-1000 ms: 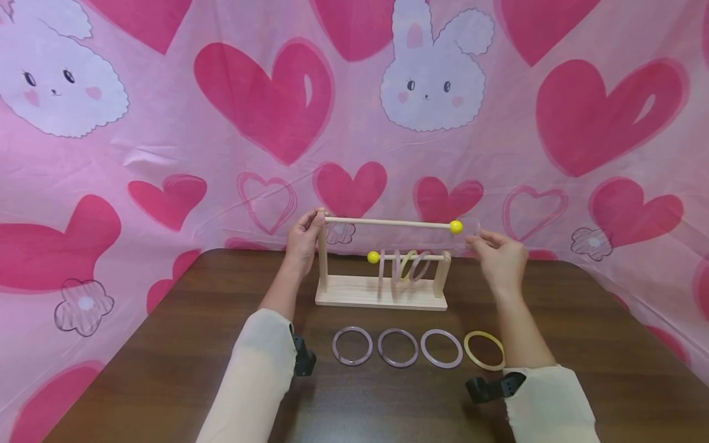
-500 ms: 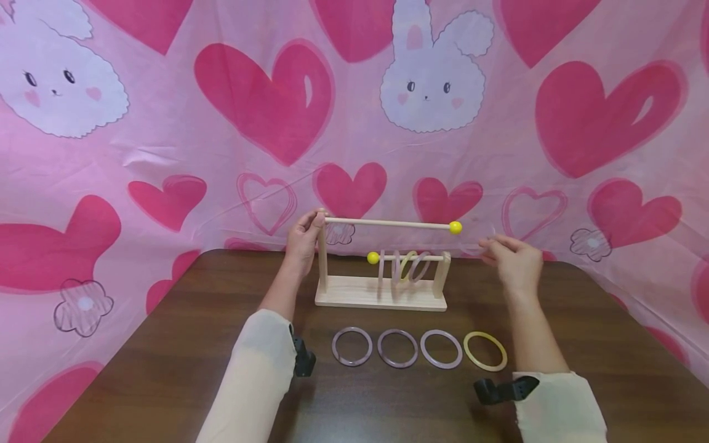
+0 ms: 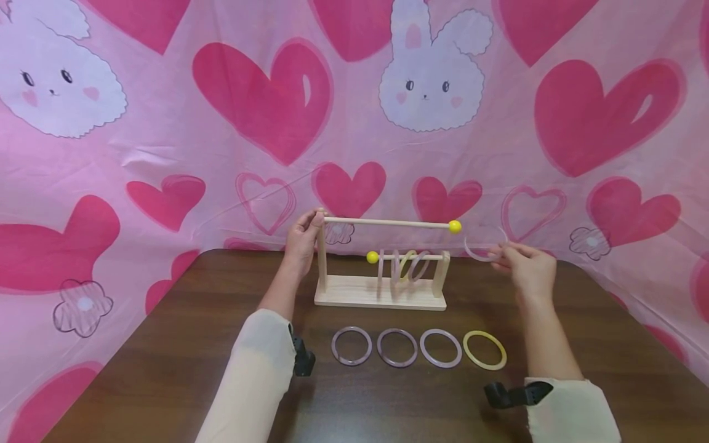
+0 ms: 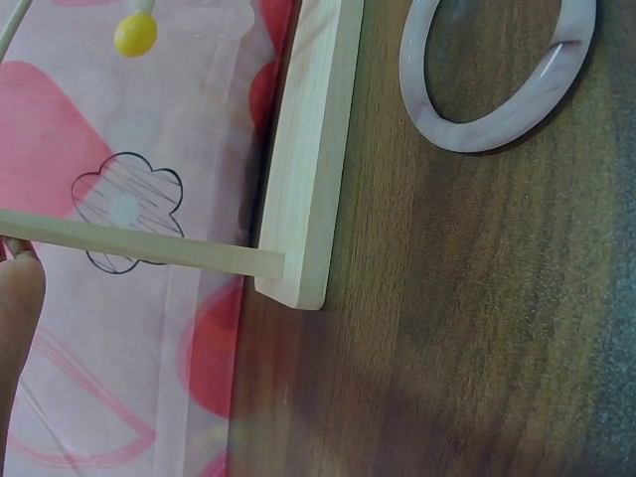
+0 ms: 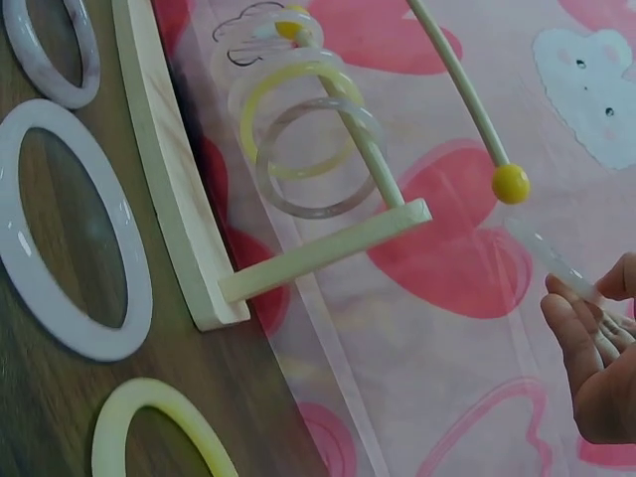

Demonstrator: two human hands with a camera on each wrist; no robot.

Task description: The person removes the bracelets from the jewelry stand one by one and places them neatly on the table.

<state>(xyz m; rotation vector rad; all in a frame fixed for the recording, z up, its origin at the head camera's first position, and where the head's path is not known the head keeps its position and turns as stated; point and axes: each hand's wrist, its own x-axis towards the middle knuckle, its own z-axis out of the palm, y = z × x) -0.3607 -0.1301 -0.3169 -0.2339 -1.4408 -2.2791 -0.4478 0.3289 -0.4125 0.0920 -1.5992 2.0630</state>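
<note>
My left hand grips the top of the tall post of a wooden bangle stand. From that post the upper rod runs right to a yellow ball end, with no bangle on it. My right hand pinches a pale translucent bangle between thumb and fingers. That bangle is tilted, just right of the ball and apart from it in the head view. Several bangles hang on the lower rod; one is yellow, the others pale lilac.
In a row on the brown table, before the stand, lie several bangles: lilac ones, including a thick pale one, and a yellow bangle at the right end. Behind the table hangs a pink cloth with hearts and rabbits.
My right hand has moved right and slightly down, away from the yellow ball, carrying the pale bangle, whose curve now shows more clearly. My left hand and the stand have stayed put.
</note>
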